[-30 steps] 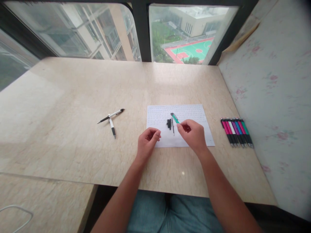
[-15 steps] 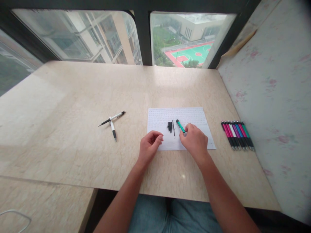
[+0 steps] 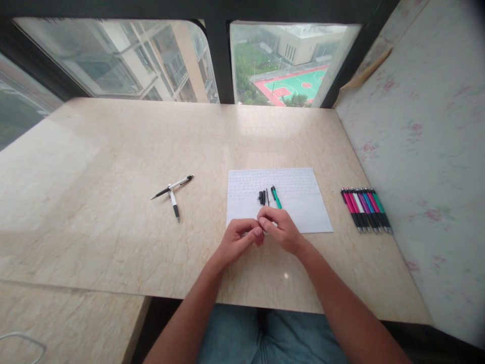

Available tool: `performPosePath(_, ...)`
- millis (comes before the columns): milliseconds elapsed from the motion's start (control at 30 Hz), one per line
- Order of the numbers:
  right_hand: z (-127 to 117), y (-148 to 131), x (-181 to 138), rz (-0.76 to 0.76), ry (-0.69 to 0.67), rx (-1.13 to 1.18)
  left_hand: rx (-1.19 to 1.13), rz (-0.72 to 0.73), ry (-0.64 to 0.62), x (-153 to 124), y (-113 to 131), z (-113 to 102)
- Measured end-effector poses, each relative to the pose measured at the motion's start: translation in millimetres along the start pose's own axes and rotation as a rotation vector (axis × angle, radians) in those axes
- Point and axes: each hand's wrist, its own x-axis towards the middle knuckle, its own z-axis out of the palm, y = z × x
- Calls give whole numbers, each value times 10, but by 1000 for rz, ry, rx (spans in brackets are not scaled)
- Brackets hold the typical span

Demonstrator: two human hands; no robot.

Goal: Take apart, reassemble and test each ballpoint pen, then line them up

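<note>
My left hand (image 3: 240, 238) and my right hand (image 3: 279, 228) meet at the front edge of a sheet of paper (image 3: 303, 217) covered partly with writing. Fingers of both are closed together at the tips; whatever lies between them is hidden or too small to name. Just beyond my right hand lies a green pen barrel (image 3: 277, 197) with a black end. To its left rest a thin dark refill (image 3: 267, 196), partly covered by my fingers, and small black pen parts (image 3: 261, 197).
Two white-and-black pens (image 3: 176, 189) lie crossed on the stone counter (image 3: 113, 227) at the left. A row of several coloured pens (image 3: 366, 210) is lined up at the right, near the papered wall (image 3: 424, 167). A white cable (image 3: 26, 337) is at the lower left.
My right hand has left the green pen barrel, which now lies on the paper, and has moved left to meet my left hand. The left hand has shifted slightly toward me.
</note>
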Motion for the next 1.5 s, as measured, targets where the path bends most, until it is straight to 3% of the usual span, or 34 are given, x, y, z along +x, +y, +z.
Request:
performPosePath(100, 152, 22, -30, 75, -3, 117, 23, -36, -62, -21, 14, -2)
performPosePath(267, 271, 129, -41, 122, 92, 114, 84, -70, -36, -23, -30, 23)
performPosePath(800, 262, 115, -31, 121, 122, 93, 57, -100, -31, -6, -32, 25)
performPosePath(933, 139, 59, -19, 59, 94, 38, 20, -88, -18, -1, -6, 25)
performPosePath(1000, 17, 66, -1, 42, 179, -30, -11, -99, 7, 0, 0, 30)
performPosePath(1033, -50, 87, 10, 69, 293, -88, -23, -106, 22, 0, 1, 35)
performPosePath(1133, -220, 197, 45, 182, 509, -431, -37, -115, 53, 0, -1, 48)
performPosePath(1267, -297, 318, 64, 276, 455, -764, -77, -90, 69, -2, -20, 55)
performPosePath(1500, -257, 252, 16, 357, 339, -976, -136, -69, 116, 0, -77, 51)
